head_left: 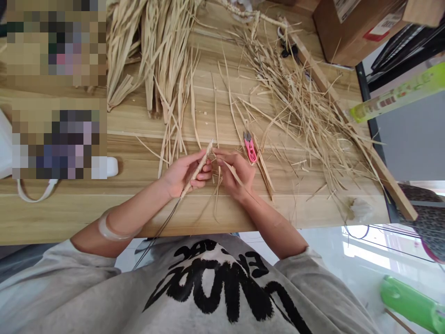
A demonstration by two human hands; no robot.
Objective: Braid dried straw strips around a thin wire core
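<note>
From the head camera, the left hand (184, 174) is closed around a wrapped stick (198, 168), a thin rod bound in pale straw that slants up and away from the palm, its bare dark wire end trailing back toward the person's chest. The right hand (236, 174) sits just beside it, fingers pinched on a loose straw strip (222, 162) that meets the stick near its upper end; whether the strip is already wound around the stick is hard to tell at this size. Both hands hover just above the near edge of the wooden bench (86, 213). Just beyond the right hand lie small pink snips (250, 148), flat on the bench. Farther out past the right hand spreads a tangle of thin straw scraps (306, 106), and beyond the left hand lies a bundle of wider straw leaves (153, 51). Well out past the scraps stands a cardboard box (347, 32). A clear bangle (109, 229) circles the left forearm.
</note>
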